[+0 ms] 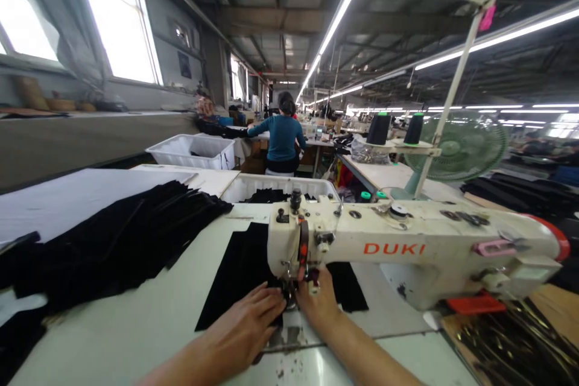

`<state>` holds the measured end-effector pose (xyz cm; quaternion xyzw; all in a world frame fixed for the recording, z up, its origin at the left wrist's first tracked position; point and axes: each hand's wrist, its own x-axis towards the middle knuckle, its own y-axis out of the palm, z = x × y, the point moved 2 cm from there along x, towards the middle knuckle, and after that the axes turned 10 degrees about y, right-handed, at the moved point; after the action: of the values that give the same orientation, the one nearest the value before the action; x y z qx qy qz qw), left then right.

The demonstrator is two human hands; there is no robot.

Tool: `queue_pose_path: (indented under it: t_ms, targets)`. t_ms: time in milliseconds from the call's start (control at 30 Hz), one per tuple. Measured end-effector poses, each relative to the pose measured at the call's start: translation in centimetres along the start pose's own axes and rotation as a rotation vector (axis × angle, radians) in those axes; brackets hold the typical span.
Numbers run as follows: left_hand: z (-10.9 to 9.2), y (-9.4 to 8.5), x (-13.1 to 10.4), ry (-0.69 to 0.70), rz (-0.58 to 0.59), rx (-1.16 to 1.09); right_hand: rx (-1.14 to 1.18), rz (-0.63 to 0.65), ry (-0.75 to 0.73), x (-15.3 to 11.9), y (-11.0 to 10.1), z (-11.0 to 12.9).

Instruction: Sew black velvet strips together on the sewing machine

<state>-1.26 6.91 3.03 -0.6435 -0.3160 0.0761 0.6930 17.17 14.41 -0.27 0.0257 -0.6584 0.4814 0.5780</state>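
Hands apart: left hand [248,327] flat on black fabric [233,271], right hand [322,301], grip unclear, with presser foot [291,298] between; judged risk: pinching, should either slip inward.

Clock centre: presser foot [292,298]; 12 o'clock straight ahead. Fabric panel [233,277]: on the worktable [136,325], beneath the sewing machine [344,232]. Fabric stack [117,238]: 10 o'clock, same worktable. Near bin [280,180]: 12 o'clock, fabric pieces [268,195] inside. Seated co-worker [284,137]: 12 o'clock, behind this bin. Thread cones [379,129]: 1 o'clock, on the thread stand [456,81]. Fan [474,145]: 2 o'clock, behind the sewing machine.
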Motion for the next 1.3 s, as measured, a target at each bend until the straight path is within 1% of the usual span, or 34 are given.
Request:
queue_pose_path:
  t_ms: [67,133,200,267,333,400,567,733,800,900,1033,1133,1200,1300]
  targets:
    - [-0.4,-0.7,0.2,-0.040,0.041,-0.042,0.052,0.132,0.028,0.2,-1.5,-0.2]
    - [-0.5,-0.9,0.3,-0.062,0.067,-0.065,0.106,0.242,0.040,0.6,-3.5,-0.3]
    - [-0.5,-0.9,0.3,-0.073,0.080,-0.073,0.148,0.315,0.055,0.9,-5.3,-0.2]
    - [-0.4,-0.8,0.4,-0.078,0.088,-0.074,0.195,0.357,0.067,0.8,-6.2,0.0]
    - [-0.3,-0.7,0.4,-0.078,0.093,-0.076,0.226,0.383,0.065,0.5,-6.2,0.2]
    - [-0.2,-0.6,0.4,-0.079,0.085,-0.074,0.224,0.390,0.055,0.1,-5.4,0.4]
    - [0.0,-0.2,-0.2,-0.099,0.005,-0.104,0.211,0.376,0.076,-0.2,-3.4,0.8]
    - [0.9,0.4,-1.2,-0.289,-0.072,-0.298,0.229,0.349,0.175,0.1,-2.8,0.8]
    - [1.0,0.5,-1.4,-0.318,-0.075,-0.352,0.241,0.342,0.192,0.2,-2.8,0.8]
    - [0.8,0.3,-1.4,-0.281,-0.072,-0.311,0.249,0.334,0.208,0.1,-2.9,0.8]
    - [0.3,-0.1,-0.9,-0.159,-0.042,-0.157,0.242,0.332,0.217,-0.2,-2.7,1.1]
    - [0.2,0.0,-0.6,-0.086,-0.008,-0.099,0.219,0.332,0.217,-0.4,-2.8,0.9]
    - [0.3,0.2,-0.6,-0.061,-0.008,-0.092,0.208,0.345,0.186,-0.3,-3.0,0.7]
    - [0.5,0.3,-0.6,-0.052,-0.017,-0.097,0.203,0.379,0.078,-0.1,-3.6,0.2]
